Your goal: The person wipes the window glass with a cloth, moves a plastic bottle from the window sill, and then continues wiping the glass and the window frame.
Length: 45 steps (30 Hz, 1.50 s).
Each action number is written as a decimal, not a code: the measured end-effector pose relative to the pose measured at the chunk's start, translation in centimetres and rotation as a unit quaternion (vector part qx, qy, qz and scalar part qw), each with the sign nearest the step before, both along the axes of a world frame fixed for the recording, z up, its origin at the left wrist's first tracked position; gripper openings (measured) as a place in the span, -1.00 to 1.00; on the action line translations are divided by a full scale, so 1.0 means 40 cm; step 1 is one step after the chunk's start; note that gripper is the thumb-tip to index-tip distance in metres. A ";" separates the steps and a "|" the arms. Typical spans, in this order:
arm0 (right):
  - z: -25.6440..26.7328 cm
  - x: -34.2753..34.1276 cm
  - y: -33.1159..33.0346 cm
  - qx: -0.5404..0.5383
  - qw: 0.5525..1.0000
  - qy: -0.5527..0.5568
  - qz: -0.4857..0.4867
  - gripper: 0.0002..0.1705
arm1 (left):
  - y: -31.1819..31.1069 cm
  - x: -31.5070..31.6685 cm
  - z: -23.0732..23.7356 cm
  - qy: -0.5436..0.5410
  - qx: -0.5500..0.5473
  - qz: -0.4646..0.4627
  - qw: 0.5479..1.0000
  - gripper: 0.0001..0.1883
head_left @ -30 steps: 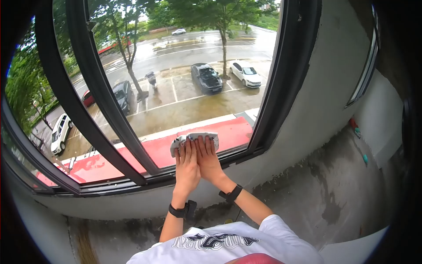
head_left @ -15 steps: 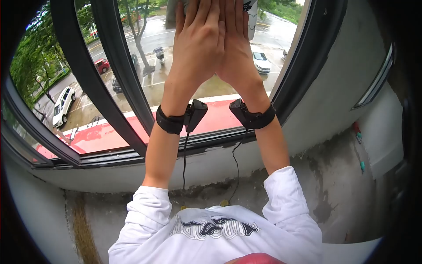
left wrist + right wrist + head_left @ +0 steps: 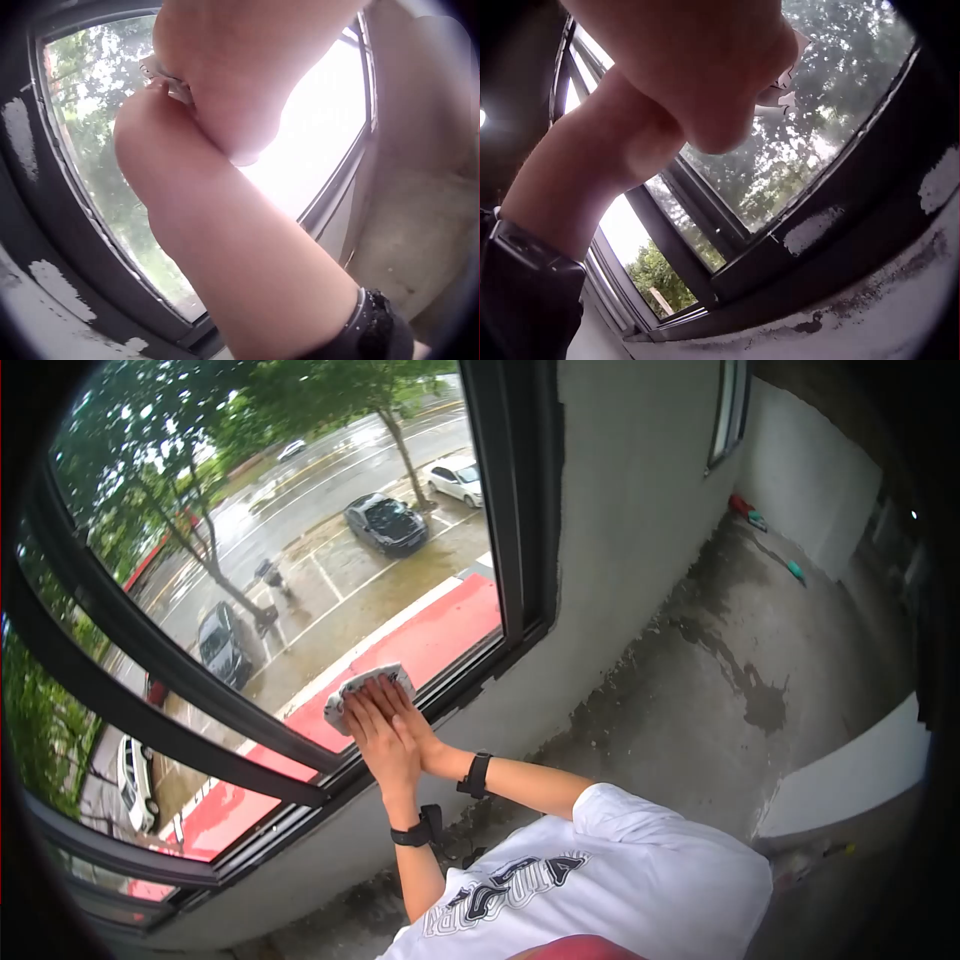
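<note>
A white cloth with dark print lies against the lower part of the window pane, close over the bottom frame. My left hand presses flat on it with straight fingers. Beside it and partly behind, my right hand also lies on the cloth, its fingers extended. The two hands touch along their inner sides. In the left wrist view, a bit of the cloth shows past the hands. The right wrist view has a cloth corner by the glass, with the fingers mostly hidden.
Dark window frame bars stand to the left, and a thick frame post borders the pane on the right. Below and right runs a grey wall. The stained concrete floor has small red and green items at its far edge.
Half a second ago both hands and the cloth were high on the pane; they have come down to its lower part. The head view has turned to the right.
</note>
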State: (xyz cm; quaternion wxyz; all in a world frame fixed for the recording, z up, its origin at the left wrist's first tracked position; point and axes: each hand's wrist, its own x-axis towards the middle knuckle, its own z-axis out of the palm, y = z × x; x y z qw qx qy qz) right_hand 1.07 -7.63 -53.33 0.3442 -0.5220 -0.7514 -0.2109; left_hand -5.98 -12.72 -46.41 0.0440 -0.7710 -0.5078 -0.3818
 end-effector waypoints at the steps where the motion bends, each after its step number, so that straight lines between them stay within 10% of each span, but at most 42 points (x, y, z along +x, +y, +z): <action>1: 0.004 0.001 -0.011 -0.006 0.999 0.027 0.023 -0.10 | 0.001 -0.019 -0.006 0.019 -0.005 0.002 1.000 -0.28; 10: 0.577 0.064 0.032 0.126 0.984 0.028 0.120 -0.08 | 0.106 -0.103 0.445 0.067 0.210 0.010 0.975 -0.35; 19: 1.167 0.149 0.175 0.352 0.904 0.028 0.240 -0.23 | 0.298 -0.057 0.999 0.095 0.520 0.014 0.849 -0.30; 23: 1.108 0.200 0.097 0.294 0.929 -0.012 0.223 -0.25 | 0.316 -0.011 0.949 0.068 0.528 -0.031 0.846 -0.22; 28: 0.659 0.281 0.097 0.183 0.975 0.114 0.053 -0.14 | 0.225 0.091 0.584 0.140 0.292 -0.107 0.940 -0.24; 33: 0.222 0.361 0.080 0.092 0.970 0.216 -0.058 -0.14 | 0.228 0.229 0.320 0.282 0.227 -0.250 0.898 -0.38; 37: 0.404 0.458 0.109 0.171 0.968 0.184 -0.021 -0.17 | 0.276 0.334 0.425 0.205 0.306 -0.215 0.904 -0.36; 44: 1.067 0.553 0.198 0.332 0.942 0.045 0.018 -0.23 | 0.322 0.378 1.028 0.133 0.527 -0.136 0.828 -0.42; 45: 1.146 0.565 0.236 0.433 0.899 -0.057 -0.024 -0.27 | 0.354 0.368 1.098 0.196 0.117 -0.024 0.973 -0.54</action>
